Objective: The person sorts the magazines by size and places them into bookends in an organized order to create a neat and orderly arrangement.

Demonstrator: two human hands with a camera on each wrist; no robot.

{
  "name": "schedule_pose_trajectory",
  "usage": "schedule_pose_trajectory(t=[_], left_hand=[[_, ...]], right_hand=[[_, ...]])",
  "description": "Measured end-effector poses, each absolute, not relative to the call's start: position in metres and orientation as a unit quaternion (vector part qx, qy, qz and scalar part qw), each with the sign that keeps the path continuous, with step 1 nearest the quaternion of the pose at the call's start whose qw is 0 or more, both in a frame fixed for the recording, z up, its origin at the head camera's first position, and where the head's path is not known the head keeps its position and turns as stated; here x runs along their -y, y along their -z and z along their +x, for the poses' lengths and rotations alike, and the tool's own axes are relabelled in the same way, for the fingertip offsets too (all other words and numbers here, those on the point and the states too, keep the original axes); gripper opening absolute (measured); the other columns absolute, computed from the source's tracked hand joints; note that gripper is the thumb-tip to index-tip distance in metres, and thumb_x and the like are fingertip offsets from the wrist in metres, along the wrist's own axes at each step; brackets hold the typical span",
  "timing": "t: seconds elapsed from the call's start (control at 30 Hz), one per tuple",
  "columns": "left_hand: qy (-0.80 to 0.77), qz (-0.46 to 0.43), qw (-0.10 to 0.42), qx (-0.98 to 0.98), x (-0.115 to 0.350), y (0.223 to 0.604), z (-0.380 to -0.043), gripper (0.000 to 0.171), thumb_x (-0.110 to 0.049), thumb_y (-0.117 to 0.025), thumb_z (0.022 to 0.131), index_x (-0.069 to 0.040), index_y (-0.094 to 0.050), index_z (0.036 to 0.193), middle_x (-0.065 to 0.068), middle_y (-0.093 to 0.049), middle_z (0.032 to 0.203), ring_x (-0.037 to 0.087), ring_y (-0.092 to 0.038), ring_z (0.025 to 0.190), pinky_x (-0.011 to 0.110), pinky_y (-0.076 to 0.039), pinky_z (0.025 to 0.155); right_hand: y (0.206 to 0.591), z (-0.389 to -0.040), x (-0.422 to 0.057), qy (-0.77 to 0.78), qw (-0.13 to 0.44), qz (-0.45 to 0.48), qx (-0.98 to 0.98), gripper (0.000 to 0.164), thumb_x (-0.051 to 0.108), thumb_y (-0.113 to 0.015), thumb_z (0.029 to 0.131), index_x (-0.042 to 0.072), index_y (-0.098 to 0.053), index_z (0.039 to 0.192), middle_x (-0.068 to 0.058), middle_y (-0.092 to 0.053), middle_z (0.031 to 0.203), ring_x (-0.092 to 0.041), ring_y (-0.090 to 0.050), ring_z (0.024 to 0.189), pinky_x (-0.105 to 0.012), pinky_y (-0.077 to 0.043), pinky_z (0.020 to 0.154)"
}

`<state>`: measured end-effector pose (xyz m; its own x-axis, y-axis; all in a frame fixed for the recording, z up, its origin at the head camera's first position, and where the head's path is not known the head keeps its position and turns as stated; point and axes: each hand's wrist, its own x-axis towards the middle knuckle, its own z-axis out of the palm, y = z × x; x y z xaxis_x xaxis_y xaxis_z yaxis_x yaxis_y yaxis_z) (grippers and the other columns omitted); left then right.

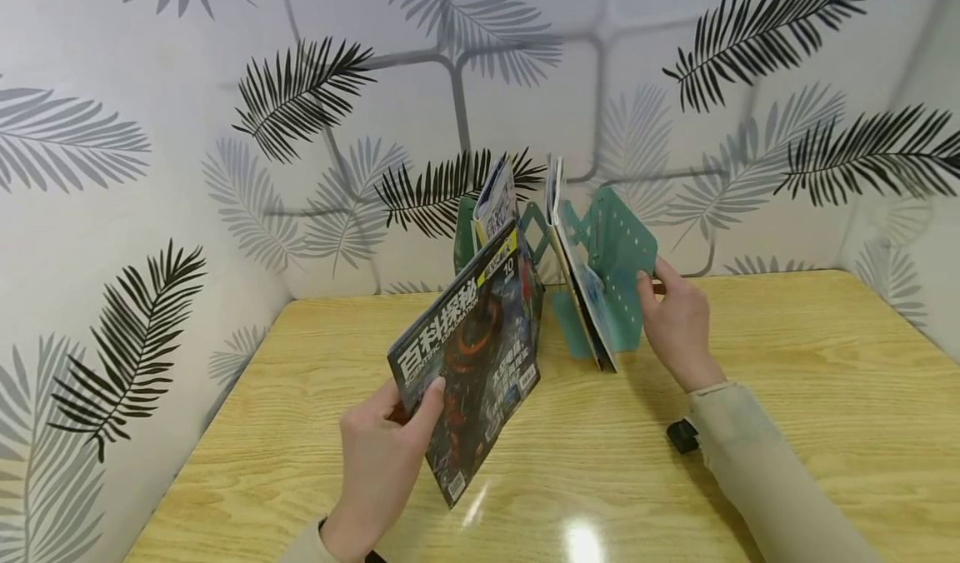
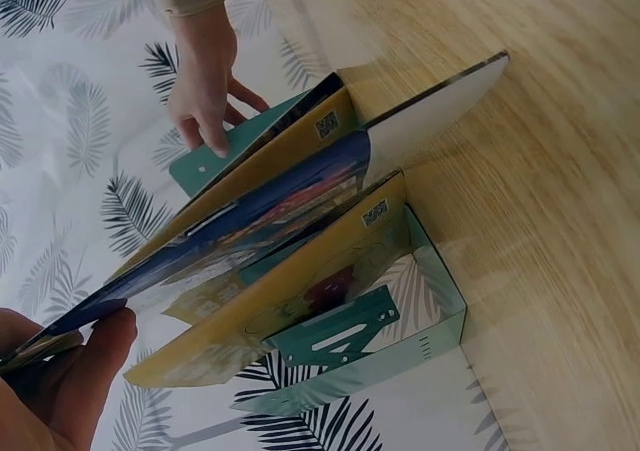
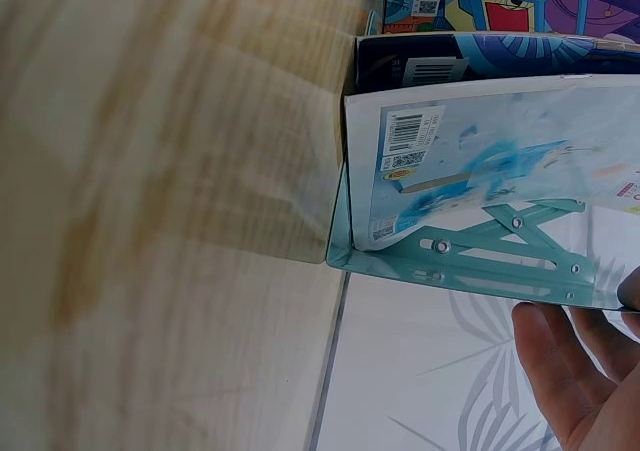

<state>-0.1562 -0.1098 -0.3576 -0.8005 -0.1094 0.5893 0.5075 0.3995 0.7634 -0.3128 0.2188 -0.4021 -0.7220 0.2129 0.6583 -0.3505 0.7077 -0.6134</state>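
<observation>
My left hand (image 1: 386, 450) pinches a dark magazine (image 1: 480, 355) by its near edge, with the thumb on the cover. The magazine tilts, its far end at the gap between standing magazines. A green expandable metal bookend (image 1: 626, 246) stands at the back of the table. My right hand (image 1: 678, 321) grips the edge of its right end plate, thumb inside and fingers outside. A pale blue magazine (image 3: 480, 161) leans inside this plate with other magazines behind it. Left of the gap stands another magazine (image 1: 495, 201), partly hidden by the dark one.
A wooden table (image 1: 810, 363) spreads under everything. A wall (image 1: 525, 113) with leaf patterns rises right behind the bookend, and its left part runs along the table's left side. A small black object (image 1: 682, 435) shows at the right sleeve.
</observation>
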Motion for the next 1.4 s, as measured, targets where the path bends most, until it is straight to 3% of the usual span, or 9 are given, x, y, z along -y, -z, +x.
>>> schedule_pose_trajectory(t=[0.7, 1.07, 1.4], left_hand=[[0.523, -0.176, 0.289, 0.783, 0.091, 0.36, -0.181, 0.014, -0.012, -0.069, 0.093, -0.01, -0.075, 0.105, 0.003, -0.075, 0.089, 0.012, -0.069, 0.063, 0.024, -0.054, 0.049], [0.488, -0.176, 0.296, 0.802, 0.084, 0.359, -0.193, 0.01, -0.014, -0.069, 0.092, -0.007, -0.076, 0.091, -0.001, -0.073, 0.077, 0.003, -0.065, 0.061, 0.023, -0.05, 0.046], [0.476, -0.168, 0.307, 0.807, 0.078, 0.36, -0.2, 0.017, -0.015, -0.068, 0.093, -0.01, -0.071, 0.078, -0.005, -0.066, 0.065, 0.004, -0.056, 0.053, 0.024, -0.043, 0.042]], right_hand=[[0.402, -0.313, -0.218, -0.374, 0.371, 0.04, 0.849, 0.023, 0.016, -0.054, 0.101, 0.003, -0.068, 0.114, -0.02, -0.071, 0.099, -0.039, -0.069, 0.088, -0.055, -0.054, 0.071], [0.402, -0.312, -0.219, -0.374, 0.37, 0.037, 0.85, 0.024, 0.016, -0.053, 0.101, 0.004, -0.067, 0.116, -0.02, -0.071, 0.101, -0.039, -0.069, 0.088, -0.054, -0.053, 0.071], [0.402, -0.313, -0.219, -0.375, 0.369, 0.039, 0.85, 0.024, 0.015, -0.054, 0.101, 0.005, -0.067, 0.118, -0.018, -0.071, 0.105, -0.038, -0.069, 0.088, -0.054, -0.053, 0.072]])
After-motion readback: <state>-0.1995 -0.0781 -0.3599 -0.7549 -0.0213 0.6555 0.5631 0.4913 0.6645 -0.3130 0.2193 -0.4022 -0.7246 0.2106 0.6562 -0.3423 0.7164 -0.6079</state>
